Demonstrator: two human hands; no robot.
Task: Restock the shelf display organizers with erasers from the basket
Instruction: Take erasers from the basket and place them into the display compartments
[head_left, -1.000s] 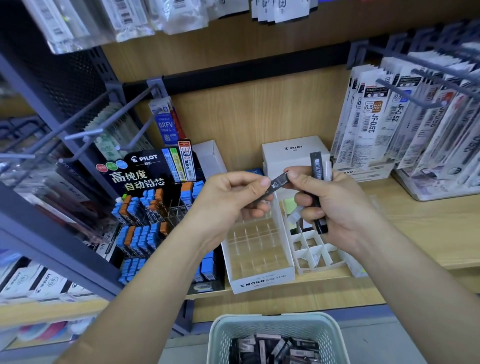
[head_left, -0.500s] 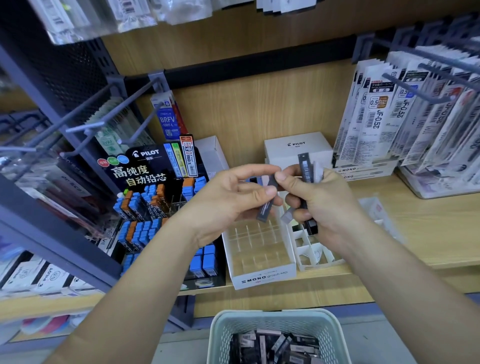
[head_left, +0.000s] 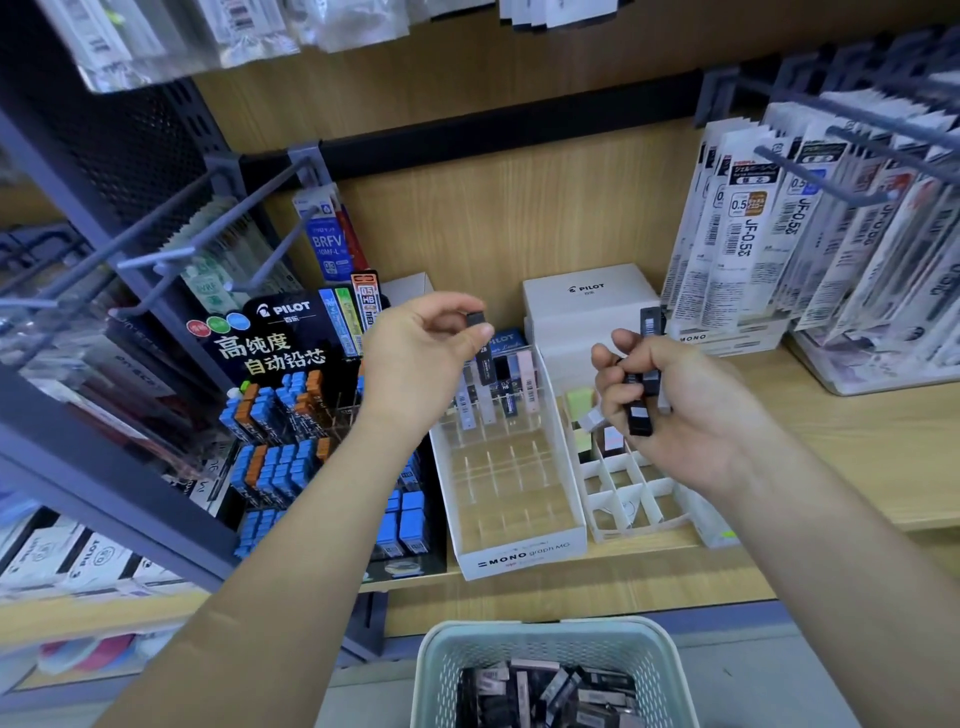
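above the organizer (head_left: 519, 555), left hand (head_left: 415, 358) tight on one eraser (head_left: 476, 317), right hand (head_left: 696, 415) round a bundle (head_left: 640, 414)

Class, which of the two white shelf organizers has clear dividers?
The MONO-labelled organizer, the left of the two; its neighbour has opaque white dividers.

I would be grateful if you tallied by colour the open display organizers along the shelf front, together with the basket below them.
Black: 1, the Pilot display
White: 2, the MONO organizer and the divided tray
Pale green: 1, the basket
Total: 4
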